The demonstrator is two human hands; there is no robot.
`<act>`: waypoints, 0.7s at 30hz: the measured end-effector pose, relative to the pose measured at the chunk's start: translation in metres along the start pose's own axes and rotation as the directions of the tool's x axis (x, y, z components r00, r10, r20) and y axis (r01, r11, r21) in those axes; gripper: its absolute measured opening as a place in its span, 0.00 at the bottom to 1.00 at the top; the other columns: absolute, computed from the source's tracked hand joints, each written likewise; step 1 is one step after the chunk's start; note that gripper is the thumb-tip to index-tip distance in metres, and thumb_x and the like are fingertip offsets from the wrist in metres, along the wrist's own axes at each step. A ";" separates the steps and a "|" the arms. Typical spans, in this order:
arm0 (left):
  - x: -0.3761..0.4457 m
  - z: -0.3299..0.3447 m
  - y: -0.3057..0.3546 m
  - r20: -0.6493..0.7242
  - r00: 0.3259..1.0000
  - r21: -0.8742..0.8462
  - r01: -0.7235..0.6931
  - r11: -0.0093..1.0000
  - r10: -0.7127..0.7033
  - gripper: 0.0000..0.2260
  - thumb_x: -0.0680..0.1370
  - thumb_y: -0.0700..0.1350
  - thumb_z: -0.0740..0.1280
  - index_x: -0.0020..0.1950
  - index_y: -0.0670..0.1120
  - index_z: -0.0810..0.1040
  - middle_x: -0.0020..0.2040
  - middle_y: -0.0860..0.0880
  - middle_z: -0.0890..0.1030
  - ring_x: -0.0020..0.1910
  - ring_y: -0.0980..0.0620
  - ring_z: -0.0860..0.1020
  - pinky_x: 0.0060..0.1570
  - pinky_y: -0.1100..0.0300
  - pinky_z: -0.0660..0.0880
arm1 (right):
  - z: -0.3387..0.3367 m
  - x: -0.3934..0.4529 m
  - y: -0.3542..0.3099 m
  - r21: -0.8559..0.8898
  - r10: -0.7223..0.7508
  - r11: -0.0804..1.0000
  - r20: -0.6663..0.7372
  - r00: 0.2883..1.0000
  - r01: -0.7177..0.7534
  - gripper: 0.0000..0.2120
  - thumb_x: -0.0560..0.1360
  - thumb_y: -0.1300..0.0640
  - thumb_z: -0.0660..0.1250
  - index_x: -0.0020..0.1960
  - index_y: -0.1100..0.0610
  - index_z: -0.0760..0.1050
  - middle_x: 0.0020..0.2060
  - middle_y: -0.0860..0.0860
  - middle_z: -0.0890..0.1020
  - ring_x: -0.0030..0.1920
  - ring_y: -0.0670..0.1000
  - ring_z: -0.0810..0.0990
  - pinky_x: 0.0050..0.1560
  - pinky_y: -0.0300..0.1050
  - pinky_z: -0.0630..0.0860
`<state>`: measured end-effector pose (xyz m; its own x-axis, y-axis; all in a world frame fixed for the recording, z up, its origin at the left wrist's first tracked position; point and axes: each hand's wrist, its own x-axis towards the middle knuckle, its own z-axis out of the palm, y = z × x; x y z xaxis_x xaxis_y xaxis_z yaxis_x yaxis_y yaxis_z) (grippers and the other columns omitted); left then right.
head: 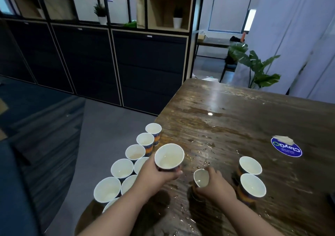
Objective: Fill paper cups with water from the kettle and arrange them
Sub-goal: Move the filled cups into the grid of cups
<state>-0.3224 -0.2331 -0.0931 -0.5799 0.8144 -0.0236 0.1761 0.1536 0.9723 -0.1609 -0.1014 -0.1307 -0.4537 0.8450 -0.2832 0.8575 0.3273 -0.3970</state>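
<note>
My left hand [159, 174] grips a water-filled paper cup [169, 157] and holds it raised above the wet wooden table [235, 109]. My right hand [215, 183] is curled around another paper cup [200, 178] that stands on the table. Several filled cups [121, 168] are lined up in rows along the table's left edge. Two more cups stand at the right, one behind [250, 165] and one in front [252, 185]. No kettle is in view.
Water is spilled across the tabletop around the cups. A round blue sticker [286, 147] lies at the right. Beyond the table's left edge the floor drops away. Dark cabinets [148, 69] and a potted plant [257, 67] stand behind.
</note>
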 end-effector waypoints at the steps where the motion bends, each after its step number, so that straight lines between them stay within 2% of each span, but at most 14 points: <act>1: 0.003 -0.010 0.008 0.005 1.000 0.001 -0.019 1.000 0.019 0.20 0.64 0.37 0.79 0.53 0.46 0.78 0.42 0.55 0.84 0.42 0.61 0.81 0.41 0.71 0.73 | 0.001 0.007 -0.007 0.006 -0.009 1.000 0.004 1.000 0.009 0.36 0.64 0.39 0.69 0.68 0.47 0.60 0.62 0.51 0.71 0.60 0.54 0.76 0.55 0.48 0.74; 3: 0.007 -0.035 0.023 -0.023 0.999 -0.005 -0.029 1.000 0.029 0.20 0.64 0.38 0.79 0.53 0.47 0.78 0.42 0.55 0.84 0.44 0.60 0.81 0.42 0.69 0.75 | 0.004 0.023 -0.023 0.010 -0.033 0.999 0.013 0.999 0.033 0.38 0.65 0.41 0.70 0.70 0.48 0.58 0.65 0.52 0.71 0.62 0.55 0.74 0.56 0.48 0.74; 5: 0.010 -0.058 0.038 -0.057 0.997 -0.004 -0.059 0.998 0.058 0.23 0.63 0.41 0.80 0.55 0.51 0.78 0.47 0.56 0.84 0.48 0.60 0.82 0.48 0.64 0.77 | 0.007 0.039 -0.039 0.008 -0.059 0.998 0.014 0.998 0.059 0.40 0.65 0.41 0.71 0.71 0.49 0.57 0.65 0.53 0.72 0.63 0.56 0.74 0.56 0.48 0.74; 6: 0.010 -0.069 0.044 -0.079 0.994 0.005 -0.075 0.997 0.075 0.23 0.63 0.41 0.80 0.55 0.52 0.78 0.47 0.57 0.84 0.48 0.61 0.82 0.48 0.64 0.77 | 0.009 0.047 -0.046 0.012 -0.067 0.998 0.008 0.998 0.067 0.40 0.65 0.41 0.72 0.71 0.49 0.56 0.64 0.53 0.73 0.62 0.57 0.75 0.54 0.48 0.74; 9: 0.017 -0.105 0.052 -0.162 0.983 0.012 -0.087 0.996 0.088 0.21 0.65 0.36 0.79 0.53 0.51 0.78 0.43 0.60 0.84 0.43 0.64 0.82 0.38 0.72 0.74 | 0.015 0.069 -0.071 0.038 -0.077 0.996 -0.012 0.997 0.078 0.40 0.65 0.41 0.73 0.70 0.51 0.58 0.64 0.53 0.73 0.61 0.56 0.76 0.53 0.48 0.74; 11: 0.021 -0.125 0.054 -0.202 0.975 0.033 -0.083 0.996 0.088 0.23 0.63 0.39 0.81 0.55 0.51 0.79 0.47 0.57 0.84 0.46 0.63 0.81 0.40 0.70 0.74 | 0.018 0.080 -0.083 0.086 -0.070 0.994 -0.037 0.997 0.073 0.43 0.63 0.41 0.75 0.70 0.52 0.58 0.65 0.53 0.72 0.62 0.57 0.75 0.55 0.49 0.74; 15: 0.027 -0.159 0.052 -0.280 0.958 0.019 -0.058 0.998 0.062 0.25 0.62 0.42 0.82 0.55 0.55 0.78 0.50 0.59 0.83 0.49 0.63 0.81 0.46 0.65 0.75 | 0.030 0.099 -0.105 0.213 -0.109 0.970 -0.042 0.993 0.116 0.46 0.60 0.41 0.77 0.69 0.53 0.59 0.64 0.54 0.72 0.60 0.58 0.75 0.54 0.50 0.75; 18: 0.030 -0.175 0.051 -0.297 0.953 0.024 -0.051 0.998 0.055 0.27 0.58 0.46 0.80 0.56 0.55 0.78 0.50 0.58 0.84 0.50 0.60 0.81 0.49 0.60 0.77 | 0.037 0.108 -0.118 0.325 -0.142 0.932 -0.078 0.987 0.160 0.40 0.59 0.45 0.77 0.65 0.52 0.63 0.60 0.54 0.76 0.56 0.57 0.77 0.54 0.50 0.75; 21: 0.037 -0.183 0.045 -0.302 0.953 0.015 -0.032 0.999 0.035 0.30 0.57 0.48 0.80 0.57 0.55 0.78 0.51 0.57 0.84 0.51 0.59 0.81 0.52 0.57 0.78 | 0.040 0.114 -0.126 0.374 -0.153 0.912 -0.070 0.986 0.168 0.31 0.63 0.50 0.77 0.60 0.52 0.65 0.55 0.52 0.80 0.50 0.54 0.77 0.46 0.45 0.71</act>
<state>-0.4816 -0.2988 -0.0074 -0.7867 0.6119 0.0818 0.2066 0.1361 0.9689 -0.3308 -0.0635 -0.1482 -0.5612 0.8126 -0.1574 0.6150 0.2821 -0.7363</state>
